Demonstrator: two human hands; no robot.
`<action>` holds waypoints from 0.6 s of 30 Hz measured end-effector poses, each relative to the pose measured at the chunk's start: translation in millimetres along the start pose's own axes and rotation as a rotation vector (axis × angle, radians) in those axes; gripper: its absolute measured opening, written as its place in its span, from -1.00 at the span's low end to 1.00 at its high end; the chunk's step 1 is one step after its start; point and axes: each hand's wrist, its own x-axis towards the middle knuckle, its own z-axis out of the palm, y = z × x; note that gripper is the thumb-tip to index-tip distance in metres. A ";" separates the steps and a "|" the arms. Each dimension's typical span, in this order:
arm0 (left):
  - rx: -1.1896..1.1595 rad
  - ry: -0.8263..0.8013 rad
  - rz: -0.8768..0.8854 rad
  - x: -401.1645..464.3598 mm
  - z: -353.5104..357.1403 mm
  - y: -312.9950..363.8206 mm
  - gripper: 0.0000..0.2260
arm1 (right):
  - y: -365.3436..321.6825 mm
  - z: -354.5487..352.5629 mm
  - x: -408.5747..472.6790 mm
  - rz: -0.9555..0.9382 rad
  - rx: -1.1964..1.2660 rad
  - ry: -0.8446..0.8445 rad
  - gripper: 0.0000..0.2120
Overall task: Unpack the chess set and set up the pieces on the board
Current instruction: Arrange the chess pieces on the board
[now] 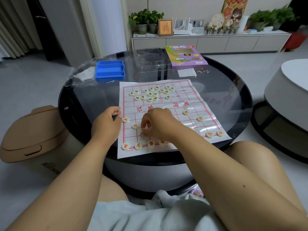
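a: where are your hands just now?

b: your right hand [156, 124] sits over the near-left part of the board [196, 104], its fingers [146, 126] curled down and pinching a pale piece [143, 129] just above the sheet. your left hand [106, 124] rests at the board's left edge, fingers bent inward; whether they hold anything, i cannot tell.

a: and the pieces?

b: red-marked ones lie on your side: three along the near row at left [138, 145], one just beside your pinching fingers [135, 126], one by your left hand [125, 120], two at the near right corner [215, 134], and two further up on the right [193, 115]. the dark-marked ones sit in a loose cluster [151, 94] on the far half, not on their points.

a: the packaging?

b: on the round glass counter [233, 90], beyond the board: a blue tray [110, 70] at far left beside a clear plastic bag [81, 72], a clear plastic insert [148, 57] in the middle, and the purple box [185, 55] to the right.
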 end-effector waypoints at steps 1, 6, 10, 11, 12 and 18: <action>0.001 -0.001 0.002 0.1 0.2 0.2 -0.76 | 5.3 -4.4 -1.8 0.013 0.024 0.011 -0.75; 0.003 -0.012 0.006 -0.1 0.9 -0.6 -0.75 | 55.3 -32.9 -16.8 0.156 0.200 0.125 -0.81; 0.004 -0.015 0.008 0.2 1.1 -1.4 -0.75 | 105.0 -45.9 -22.4 0.333 0.207 0.198 -0.83; 0.002 -0.015 0.006 0.2 1.1 -1.4 -0.76 | 116.0 -48.0 -24.1 0.378 0.190 0.203 -0.83; 0.002 -0.015 0.003 0.0 1.1 -1.2 -0.76 | 126.3 -49.4 -26.2 0.418 0.169 0.206 -0.83; 0.015 -0.012 0.007 -2.0 1.3 2.4 -0.76 | 160.0 -41.6 -38.5 0.579 0.128 0.214 -0.92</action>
